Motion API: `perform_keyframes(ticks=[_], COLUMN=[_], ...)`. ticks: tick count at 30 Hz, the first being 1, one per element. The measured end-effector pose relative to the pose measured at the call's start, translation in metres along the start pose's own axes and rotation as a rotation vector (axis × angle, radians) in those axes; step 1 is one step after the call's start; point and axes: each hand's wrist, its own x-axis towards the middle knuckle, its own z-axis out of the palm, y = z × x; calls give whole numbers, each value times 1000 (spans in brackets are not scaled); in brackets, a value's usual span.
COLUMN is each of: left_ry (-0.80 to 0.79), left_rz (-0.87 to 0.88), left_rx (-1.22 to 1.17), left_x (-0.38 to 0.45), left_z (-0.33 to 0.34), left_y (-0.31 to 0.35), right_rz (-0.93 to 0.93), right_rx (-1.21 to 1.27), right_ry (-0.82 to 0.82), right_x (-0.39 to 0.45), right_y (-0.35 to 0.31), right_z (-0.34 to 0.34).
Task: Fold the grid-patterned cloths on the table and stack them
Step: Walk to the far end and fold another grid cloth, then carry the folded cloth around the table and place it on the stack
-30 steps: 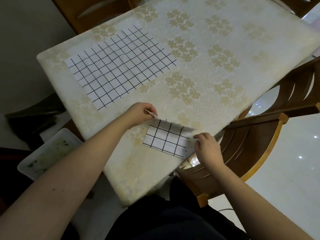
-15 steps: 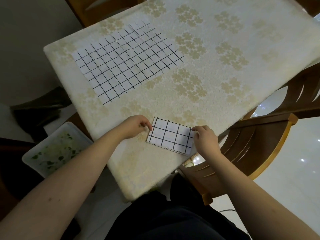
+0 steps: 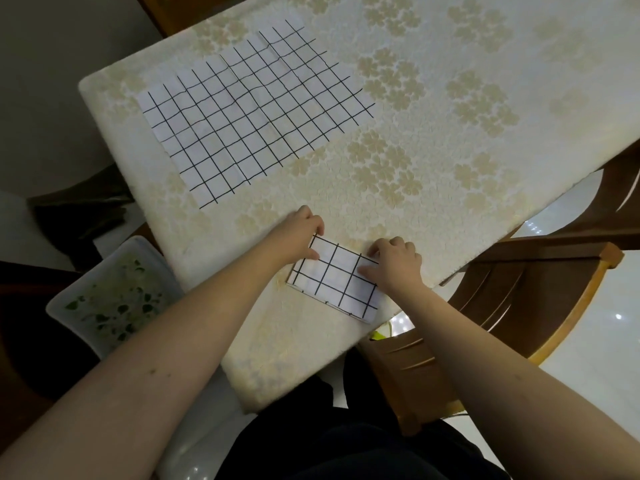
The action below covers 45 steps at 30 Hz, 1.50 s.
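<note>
A small folded white cloth with a black grid (image 3: 330,284) lies flat near the table's front edge. My left hand (image 3: 299,235) rests on its upper left corner, fingers curled against the cloth. My right hand (image 3: 394,263) presses down on its right side, covering part of it. A second, larger grid-patterned cloth (image 3: 249,112) lies spread open and flat at the far left of the table, apart from both hands.
The table (image 3: 450,140) has a cream cover with a flower pattern. A wooden chair (image 3: 526,292) stands at the right, close to the folded cloth. A white plastic tub (image 3: 114,296) with green scraps sits on the floor at the left.
The raised flap of the small cloth has been laid down flat. Both hands now rest on top of the folded cloth; my right hand moved inward over its right side.
</note>
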Motion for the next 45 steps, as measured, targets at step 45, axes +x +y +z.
perform_keyframes(ticks=[45], left_ry=[-50], left_rz=[-113], left_rx=[-1185], left_x=[-145], left_z=[-20], left_y=[110], right_rz=[240], right_rx=[1245], right_ry=[319], right_x=[-220], right_y=[58], right_z=[-63])
